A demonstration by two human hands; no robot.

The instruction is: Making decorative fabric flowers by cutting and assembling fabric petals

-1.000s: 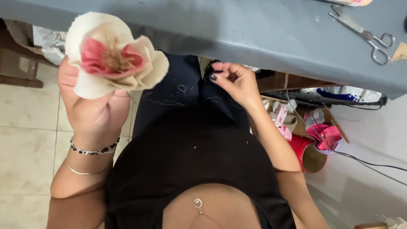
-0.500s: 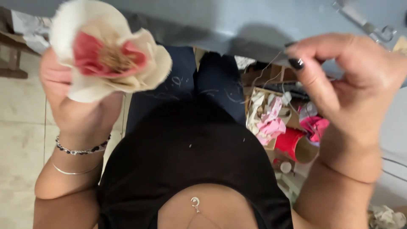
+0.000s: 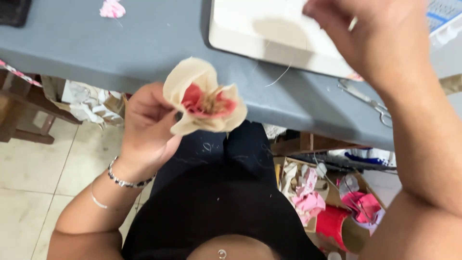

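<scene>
Cream fabric flower (image 3: 204, 98) — in left hand (image 3: 147, 127)

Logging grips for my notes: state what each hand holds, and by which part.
Left hand pinches the cream-and-red fabric flower at its lower left edge. Right hand is raised; what it holds cannot be told.

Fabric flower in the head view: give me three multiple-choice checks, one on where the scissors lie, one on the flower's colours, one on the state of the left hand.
1. Where do the scissors lie?
A. on the grey table, right part
B. on the floor
C. in the cardboard box

2. What colours has the fabric flower?
A. blue and white
B. cream outside, pink-red inside
C. all black

3. What is the left hand doing?
A. lying flat and empty
B. gripping the scissors
C. holding the flower from below

Answers: 1 A, they rest on the tabletop near its edge; 2 B, cream petals ring a pink centre; 3 C, the fingers close around its base.
</scene>
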